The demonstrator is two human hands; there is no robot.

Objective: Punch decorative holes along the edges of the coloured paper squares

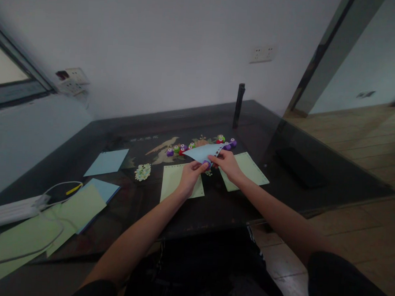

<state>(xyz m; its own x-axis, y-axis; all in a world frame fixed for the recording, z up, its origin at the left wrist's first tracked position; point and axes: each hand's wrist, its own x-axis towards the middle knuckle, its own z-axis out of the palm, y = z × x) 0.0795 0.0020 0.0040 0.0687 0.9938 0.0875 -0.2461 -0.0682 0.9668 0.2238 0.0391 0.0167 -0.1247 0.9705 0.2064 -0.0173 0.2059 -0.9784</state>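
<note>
Both hands hold a light blue paper sheet [204,152] just above the dark glass worktop [221,202]. The left hand [190,176] pinches its near edge at 7 o'clock; the right hand [227,163] pinches the edge at 4 o'clock, beside a small purple paper punch [207,164]. Pale green paper sheets [179,181] lie beneath, and a row of colourful punches [180,149] sits at 12 o'clock.

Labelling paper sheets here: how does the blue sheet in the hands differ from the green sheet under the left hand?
Colour: the held blue sheet is light blue; the green sheet is pale green.
Pose: the blue sheet is lifted off the table, pinched by the left hand and right hand; the green sheet lies flat.
Outline: the blue sheet shows a pointed, triangular shape; the green sheet looks rectangular.
Both are plain paper.
</note>
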